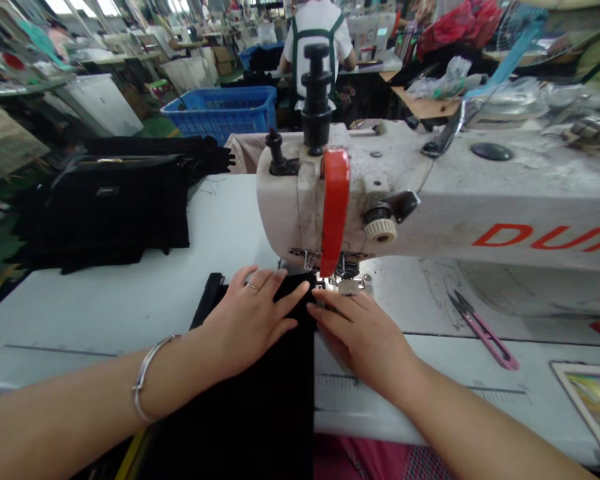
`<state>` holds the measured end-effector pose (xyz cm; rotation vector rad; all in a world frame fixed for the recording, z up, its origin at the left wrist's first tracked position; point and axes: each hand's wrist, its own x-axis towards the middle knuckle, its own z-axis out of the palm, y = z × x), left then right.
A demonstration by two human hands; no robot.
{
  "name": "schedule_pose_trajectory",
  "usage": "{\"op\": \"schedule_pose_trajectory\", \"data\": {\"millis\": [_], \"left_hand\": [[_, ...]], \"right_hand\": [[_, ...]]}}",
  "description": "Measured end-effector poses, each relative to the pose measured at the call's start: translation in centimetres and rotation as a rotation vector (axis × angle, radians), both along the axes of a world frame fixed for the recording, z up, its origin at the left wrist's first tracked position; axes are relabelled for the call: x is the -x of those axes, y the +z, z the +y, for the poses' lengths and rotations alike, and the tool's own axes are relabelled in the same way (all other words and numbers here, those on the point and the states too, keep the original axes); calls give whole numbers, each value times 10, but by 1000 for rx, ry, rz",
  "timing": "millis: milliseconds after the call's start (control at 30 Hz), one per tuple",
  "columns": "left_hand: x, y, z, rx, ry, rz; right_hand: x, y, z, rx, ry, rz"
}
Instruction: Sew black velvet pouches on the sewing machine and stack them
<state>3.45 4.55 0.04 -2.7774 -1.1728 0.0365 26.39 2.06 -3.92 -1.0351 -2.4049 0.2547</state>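
Black fabric (260,400) runs from the front table edge up to the presser foot of a white sewing machine (430,200) with a red guard (335,213). My left hand (250,317) lies on the fabric with its fingers spread, a ring on one finger and a bangle at the wrist. Just right of the needle area, my right hand (363,333) has its fingertips on the fabric's right edge by the foot. Its fingers are stretched out, and its thumb is partly hidden beneath.
A stack of black pieces (115,207) lies at the left. Pink-handled snips (485,330) rest on the right. Behind the table stand a blue crate (225,110) and a person in white (317,40), seen from behind.
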Motion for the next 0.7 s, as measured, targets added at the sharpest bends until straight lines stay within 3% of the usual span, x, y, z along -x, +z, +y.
{"op": "schedule_pose_trajectory", "data": {"millis": [167,300,433,533,600,700], "left_hand": [[-5,-8,-7,79,-178,-133],[-2,-15,-2,91,-214,-173],[2,-22,18,102,-241,-187],[4,-14,24,141,-230,-172],[4,1,6,167,-198,-139],[0,24,-52,195,-218,-129]], "right_hand": [[-2,1,-2,10,54,21],[-1,1,-3,6,43,18],[1,-1,3,-9,16,0],[2,5,-2,-8,8,0],[0,13,-20,39,-9,34],[-7,20,-70,206,-53,188]]}}
